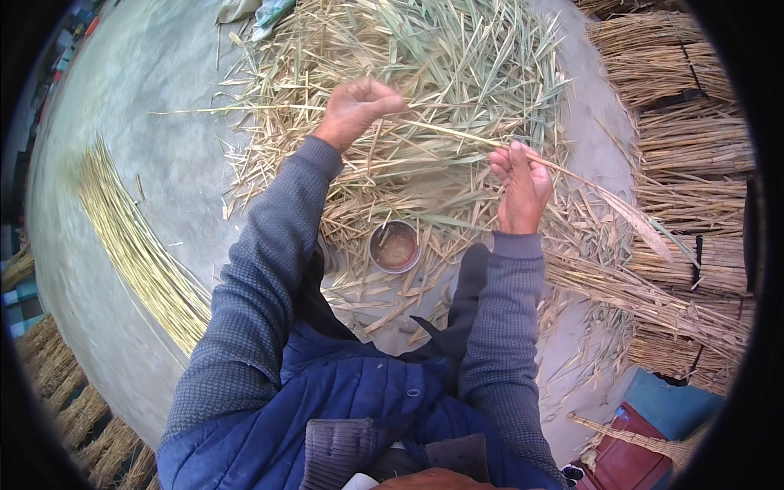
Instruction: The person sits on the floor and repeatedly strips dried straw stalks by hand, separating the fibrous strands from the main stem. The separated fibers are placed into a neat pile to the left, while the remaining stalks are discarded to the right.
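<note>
Stalk (454,132) runs crosswise, plume (635,220) pointing lower right; left hand (358,108), right hand (523,186) pinching it.

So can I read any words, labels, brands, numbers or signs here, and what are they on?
No, none can be read.
Stalk in the right hand: no writing shows.
Bowl: none shows.
Button on the blue jacket: too small to tell.
Bluish plastic at the top: too small and blurred.
Coloured things at the upper left edge: too blurred.
</note>
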Tool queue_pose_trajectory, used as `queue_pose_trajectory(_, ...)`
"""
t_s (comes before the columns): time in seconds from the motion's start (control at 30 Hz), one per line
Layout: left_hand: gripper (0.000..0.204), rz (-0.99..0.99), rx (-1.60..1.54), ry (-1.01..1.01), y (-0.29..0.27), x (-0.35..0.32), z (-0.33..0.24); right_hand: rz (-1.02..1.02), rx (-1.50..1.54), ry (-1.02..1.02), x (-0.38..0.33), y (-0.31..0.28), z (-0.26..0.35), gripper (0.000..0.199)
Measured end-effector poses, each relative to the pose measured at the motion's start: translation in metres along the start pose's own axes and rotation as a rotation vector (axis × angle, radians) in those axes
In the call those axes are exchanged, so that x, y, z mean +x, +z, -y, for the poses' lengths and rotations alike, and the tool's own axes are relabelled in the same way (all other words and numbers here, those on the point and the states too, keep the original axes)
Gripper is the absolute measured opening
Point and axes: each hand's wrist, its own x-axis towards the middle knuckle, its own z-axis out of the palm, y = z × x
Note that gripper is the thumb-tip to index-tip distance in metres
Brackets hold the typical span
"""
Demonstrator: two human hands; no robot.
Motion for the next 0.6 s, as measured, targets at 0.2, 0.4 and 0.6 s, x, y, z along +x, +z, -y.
queue_pose_trajectory(0.2, 0.028, -0.119, 0.867, 0.275, -0.034, 0.009, -0.001, 0.003, -0.002, 0.032, 0.002, -0.007, 0.005, 0.03)
queue_pose_trajectory(0.4, 0.029, 0.038, 0.891, 0.743, 0.024, -0.01, -0.007, 0.129, -0.017, 0.066, -0.003, 0.012, -0.008, 0.032)
queue_pose_trajectory(0.6, 0.018, 0.18, 1.109, 0.578, 0.029, -0.014, -0.015, 0.085, 0.028, 0.097, -0.002, 0.01, -0.008, 0.031)
